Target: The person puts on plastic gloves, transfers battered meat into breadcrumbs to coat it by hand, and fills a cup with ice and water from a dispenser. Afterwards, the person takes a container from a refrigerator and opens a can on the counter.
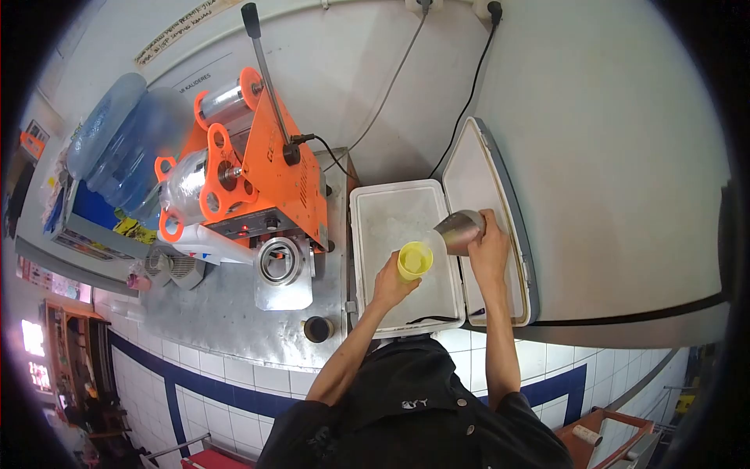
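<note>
My left hand [393, 284] is wrapped round a yellow plastic cup [415, 272] and holds it upright over the open cooler box [367, 309]. Something pale sits inside the cup. In my right hand [491, 248] is a metal scoop [459, 231], tilted so that its mouth points left, toward the cup. The scoop is close to the cup's rim, and a whitish blur lies between them that I cannot make out clearly. Beneath both hands, whitish ice [398, 223] shows in the cooler. Its lid [512, 227] stands open on the right.
Left of the cooler, an orange cup-sealing machine [289, 176] with film rolls and a long lever stands on a metal counter [226, 313]. A small dark cup [318, 329] is near the counter's front. Blue water bottles [129, 156] stand behind. Cables hang along the wall.
</note>
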